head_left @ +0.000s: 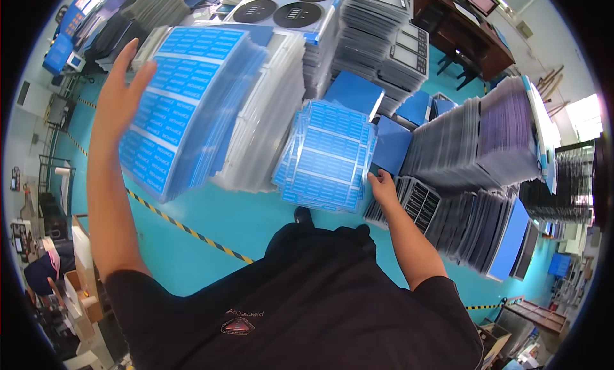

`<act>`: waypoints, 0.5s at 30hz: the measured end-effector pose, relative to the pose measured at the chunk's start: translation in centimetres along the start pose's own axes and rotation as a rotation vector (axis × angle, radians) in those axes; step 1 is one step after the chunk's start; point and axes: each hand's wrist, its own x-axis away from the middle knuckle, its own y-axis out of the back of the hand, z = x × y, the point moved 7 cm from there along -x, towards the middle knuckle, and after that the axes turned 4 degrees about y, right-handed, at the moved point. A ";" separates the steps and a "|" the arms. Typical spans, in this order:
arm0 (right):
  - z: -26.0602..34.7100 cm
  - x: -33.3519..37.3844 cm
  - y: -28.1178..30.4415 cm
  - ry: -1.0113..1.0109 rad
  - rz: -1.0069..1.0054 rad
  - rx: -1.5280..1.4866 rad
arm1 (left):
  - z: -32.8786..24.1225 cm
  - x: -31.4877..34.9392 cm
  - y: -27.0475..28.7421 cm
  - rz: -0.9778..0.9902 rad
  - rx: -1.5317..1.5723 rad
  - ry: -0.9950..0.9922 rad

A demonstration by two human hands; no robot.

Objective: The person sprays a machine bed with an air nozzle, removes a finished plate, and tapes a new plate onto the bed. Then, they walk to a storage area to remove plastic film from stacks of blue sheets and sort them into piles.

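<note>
My left hand (pixel 121 92) is raised with thumb and fingers spread, beside the upper left edge of a tall stack of blue printed plastic sheets (pixel 185 95). Whether its palm touches that stack I cannot tell. A lower, loosely squared pile of similar blue printed sheets (pixel 329 156) lies in front of me, some sheets turned out of line. At this pile's right edge is my right hand (pixel 384 188), fingers slightly bent and apart, with no sheet visible in it. Between the two blue stacks stands a stack of clear, whitish sheets (pixel 272 108).
Tall stacks of grey and purple-edged sheets (pixel 476 140) stand at right, with dark panels (pixel 419 204) below them. Further back are sheets with black circles (pixel 297 15) and a brown desk (pixel 473 37). A yellow-black floor line (pixel 185 226) crosses the turquoise floor (pixel 224 220).
</note>
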 end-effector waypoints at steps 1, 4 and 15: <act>-1.5 0.2 0.5 -0.059 -0.034 -0.016 | -4.2 2.6 -0.5 0.017 0.101 -0.126; -0.2 1.4 -0.6 -0.141 -0.010 -0.121 | -12.1 13.6 -4.4 0.413 0.558 -0.263; 0.3 0.3 -3.9 -0.183 0.029 -0.081 | -2.0 24.8 -34.3 0.744 0.330 0.104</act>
